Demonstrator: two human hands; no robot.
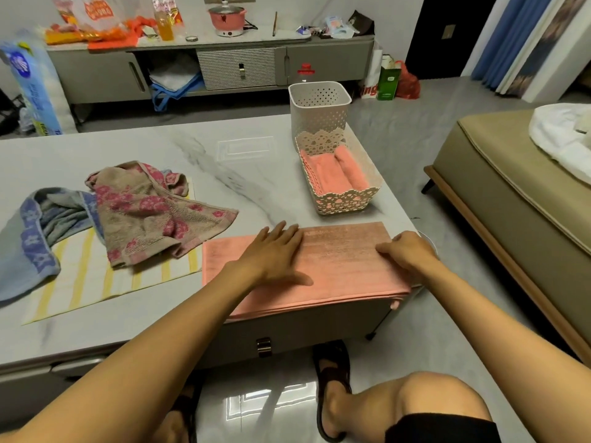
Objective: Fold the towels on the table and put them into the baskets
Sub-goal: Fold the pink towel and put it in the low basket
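A pink towel (339, 266) lies folded flat at the near right edge of the marble table (198, 148). My left hand (271, 254) rests flat on its middle with the fingers straight. At the towel's right end, my right hand (407, 252) presses down with bent fingers. Behind the towel stands a low white lace basket (345, 199) holding rolled pink towels (335, 174). A tall white perforated basket (319, 107) stands behind that one. To the left lie a crumpled brown floral towel (153, 212), a blue towel (32, 238) and a yellow striped towel (96, 276).
A sofa (511, 199) stands to the right of the table with a grey floor strip between them. A grey sideboard (208, 65) with clutter runs along the far wall. My legs and sandalled feet (332, 388) are below the table's front edge.
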